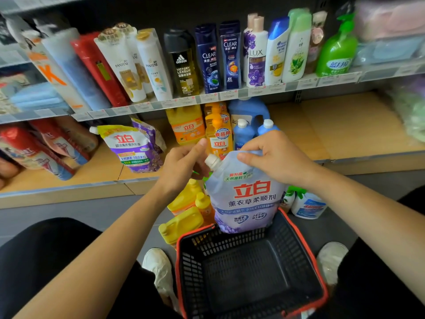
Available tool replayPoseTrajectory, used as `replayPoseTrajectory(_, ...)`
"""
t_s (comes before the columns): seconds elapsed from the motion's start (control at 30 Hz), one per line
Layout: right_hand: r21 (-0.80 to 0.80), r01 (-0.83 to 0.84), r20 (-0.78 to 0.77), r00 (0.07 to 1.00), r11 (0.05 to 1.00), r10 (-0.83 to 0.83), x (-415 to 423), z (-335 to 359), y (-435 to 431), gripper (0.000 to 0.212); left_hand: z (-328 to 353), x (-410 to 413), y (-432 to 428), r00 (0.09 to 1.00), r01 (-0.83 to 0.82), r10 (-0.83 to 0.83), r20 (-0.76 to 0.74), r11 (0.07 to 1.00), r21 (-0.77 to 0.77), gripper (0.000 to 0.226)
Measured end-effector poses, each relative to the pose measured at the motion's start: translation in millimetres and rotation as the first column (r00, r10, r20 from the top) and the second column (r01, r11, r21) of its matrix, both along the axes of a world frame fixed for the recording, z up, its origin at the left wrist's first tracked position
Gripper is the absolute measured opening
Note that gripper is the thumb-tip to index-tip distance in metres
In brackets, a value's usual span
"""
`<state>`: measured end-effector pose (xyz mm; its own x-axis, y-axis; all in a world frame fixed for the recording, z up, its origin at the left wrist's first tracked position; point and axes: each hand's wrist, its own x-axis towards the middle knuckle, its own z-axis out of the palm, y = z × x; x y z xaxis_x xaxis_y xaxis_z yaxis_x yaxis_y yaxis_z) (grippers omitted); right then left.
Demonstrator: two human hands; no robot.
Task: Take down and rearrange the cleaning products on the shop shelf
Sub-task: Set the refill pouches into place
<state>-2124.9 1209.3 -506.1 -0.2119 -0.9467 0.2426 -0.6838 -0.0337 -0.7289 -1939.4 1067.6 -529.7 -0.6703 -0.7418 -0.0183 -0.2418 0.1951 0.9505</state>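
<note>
two hands (pixel 181 164) on one softener pouch above a shop basket

one lavender-printed refill pouch (pixel 243 196) hangs upright in mid-air, in front of the lower shelf (pixel 345 125) and over the far end of a black basket (pixel 305 245) with a red rim. its lower edge hides part of the basket's far rim. the right hand (pixel 273 157) pinches the pouch's top edge, fingers curled over the crumpled film. the left hand sits just beside the white screw cap (pixel 212 161) at the pouch's upper left corner, thumb raised; its fingers are turned away from the camera, so whether they grasp the spout cannot be told.

on the floor beyond the basket, several yellow bottles (pixel 184 222) lie and stand to the left of the pouch, and a white spray bottle (pixel 308 206) stands to its right. on the lower shelf behind the hands stand orange dish-liquid bottles (pixel 218 137) and blue bottles (pixel 241 132); a purple laundry pouch (pixel 135 146) leans further left, with red packs (pixel 34 148) at the far left. the right part of this shelf shows bare board. the upper shelf carries a row of shampoo bottles (pixel 230 56), ending at the right in a green pump bottle (pixel 338 51). white shoes (pixel 158 263) flank the basket.
</note>
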Motion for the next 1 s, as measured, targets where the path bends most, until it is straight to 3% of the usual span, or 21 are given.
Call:
replayPoseTrajectory(0.1,-0.015,0.012,0.005,1.000,1.000,-0.012,-3,-2,2,0.022,9,7,-3,0.983,0.135,-0.114,-0.145,0.981,0.140,0.023)
replayPoseTrajectory(0.23,-0.013,0.031,0.008,0.999,0.999,-0.031,-4,2,6,0.015,14,17,0,0.943,0.290,-0.277,-0.185,0.956,0.049,0.028)
replayPoseTrajectory(0.57,-0.017,0.039,-0.029,0.999,0.999,-0.040,-6,4,6,0.016,22,25,10,0.962,0.247,-0.266,-0.055,0.942,-0.227,0.028)
replayPoseTrajectory(0.7,-0.025,0.018,-0.023,1.000,1.000,-0.019,-3,4,6,0.015,22,23,12,0.976,0.204,-0.215,-0.028,0.955,-0.215,0.022)
replayPoseTrajectory(0.87,-0.014,0.015,-0.034,0.999,1.000,-0.015,-1,3,3,0.012,21,21,14,0.986,0.162,-0.168,-0.023,0.972,-0.171,0.035)
replayPoseTrajectory(1.0,-0.020,0.016,-0.048,0.999,1.000,-0.017,-2,3,3,0.012,21,25,10,0.974,0.211,-0.223,-0.035,0.954,-0.213,0.022)
